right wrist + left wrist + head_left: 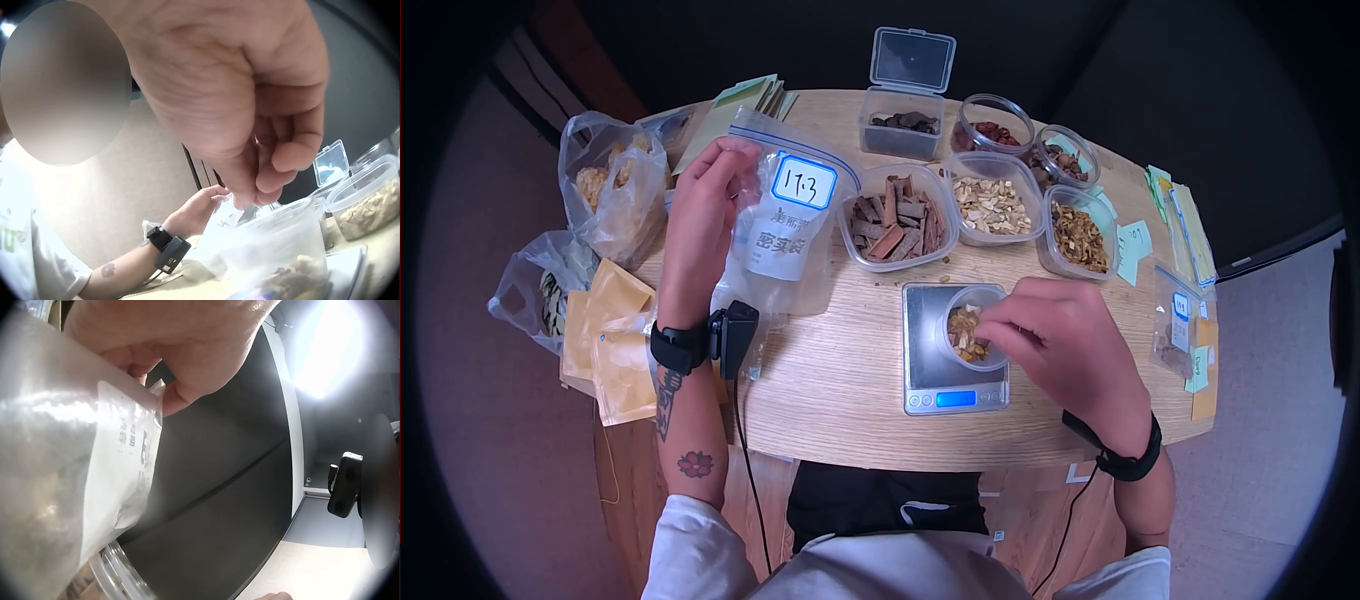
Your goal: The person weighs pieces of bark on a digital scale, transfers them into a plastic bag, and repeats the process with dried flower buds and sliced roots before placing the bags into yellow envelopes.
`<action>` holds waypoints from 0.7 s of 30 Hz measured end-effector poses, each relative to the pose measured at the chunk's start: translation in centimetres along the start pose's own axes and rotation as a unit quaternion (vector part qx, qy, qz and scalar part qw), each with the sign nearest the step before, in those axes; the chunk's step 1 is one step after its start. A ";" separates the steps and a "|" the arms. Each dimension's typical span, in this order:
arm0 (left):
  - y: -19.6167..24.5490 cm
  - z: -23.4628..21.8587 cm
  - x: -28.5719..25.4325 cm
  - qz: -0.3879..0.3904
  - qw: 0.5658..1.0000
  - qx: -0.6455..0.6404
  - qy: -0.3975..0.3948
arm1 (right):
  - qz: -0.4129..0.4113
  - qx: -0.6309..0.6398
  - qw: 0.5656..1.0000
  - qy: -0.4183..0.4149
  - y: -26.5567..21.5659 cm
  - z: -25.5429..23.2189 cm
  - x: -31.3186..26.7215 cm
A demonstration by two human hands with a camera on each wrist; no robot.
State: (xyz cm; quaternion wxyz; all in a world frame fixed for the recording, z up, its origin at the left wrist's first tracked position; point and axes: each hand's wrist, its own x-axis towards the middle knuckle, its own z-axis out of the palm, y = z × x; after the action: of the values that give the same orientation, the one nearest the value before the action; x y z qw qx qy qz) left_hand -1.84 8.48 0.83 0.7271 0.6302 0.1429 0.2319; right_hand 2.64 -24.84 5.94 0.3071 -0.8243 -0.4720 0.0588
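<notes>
My left hand (718,195) grips the upper edge of a clear zip bag (795,245) with a handwritten "17.3" label, held up above the left of the table. Inside it shows a white printed packet (115,469). Over a small clear tub (974,328) my right hand (1060,335) reaches in from the right, thumb and fingertips drawn together at its rim. Yellow-brown and pale dried slices (966,345) lie in the tub, which stands on a digital kitchen scale (927,340) with a lit blue display. I cannot tell whether a slice is between the right fingertips.
Behind the scale stand open tubs of bark strips (863,245), pale slices (992,210) and brown slices (1080,240). Farther back are a hinged-lid box (900,140) and two round jars. Plastic bags (625,215) and paper envelopes (620,370) crowd the left; packets (1185,225) edge the right.
</notes>
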 end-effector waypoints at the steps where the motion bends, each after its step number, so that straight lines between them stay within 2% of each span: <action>1: 0.1 0.1 -0.1 -0.001 1.000 -0.001 0.000 | 0.000 -0.002 1.000 0.004 0.0 0.0 0.0; 11: -0.1 0.1 0.0 -0.004 1.000 0.006 0.001 | 0.025 0.030 0.999 0.034 -0.8 -0.3 0.1; 17: 0.0 0.4 -0.1 -0.001 1.000 -0.003 0.006 | 0.009 0.053 0.997 0.053 0.3 -1.0 -0.2; 21: 0.0 0.2 -0.1 0.001 1.000 -0.004 0.002 | 0.101 0.003 0.988 0.114 3.4 -2.4 -0.1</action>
State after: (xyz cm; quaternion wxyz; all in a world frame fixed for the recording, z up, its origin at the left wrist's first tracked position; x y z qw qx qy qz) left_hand -1.83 8.21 0.85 0.7289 0.6273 0.1429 0.2340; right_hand 6.05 -27.31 5.96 0.3541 -0.8679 -0.3484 -0.0029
